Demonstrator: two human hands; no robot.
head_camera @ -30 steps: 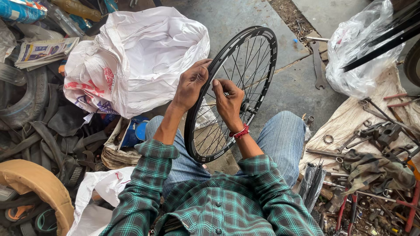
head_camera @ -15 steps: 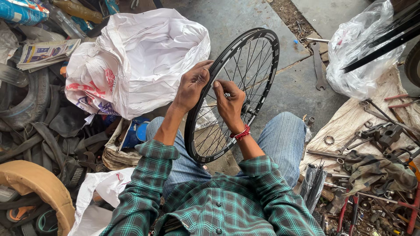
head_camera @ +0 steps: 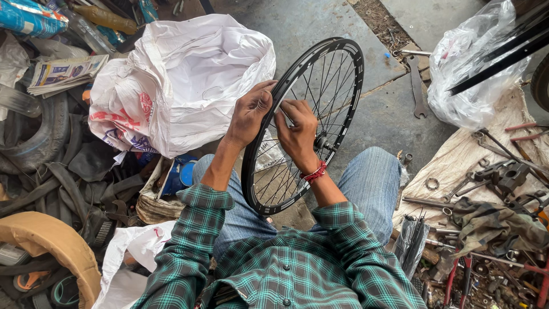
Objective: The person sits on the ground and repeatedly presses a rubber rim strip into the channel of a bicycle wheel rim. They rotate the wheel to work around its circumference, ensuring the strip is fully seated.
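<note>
Concrete floor underlies clutter; both hands' grips pinch the black bicycle wheel.

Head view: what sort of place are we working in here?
Most likely a small bicycle repair shop, worked on the floor. A black spoked wheel is held upright between both hands, wrenches and tools lie spread on a cloth at the right, and old tyres and tubes pile up at the left.

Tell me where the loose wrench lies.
In the head view, the wrench lies on the concrete floor, right of the wheel, beside the clear plastic bag.
</note>
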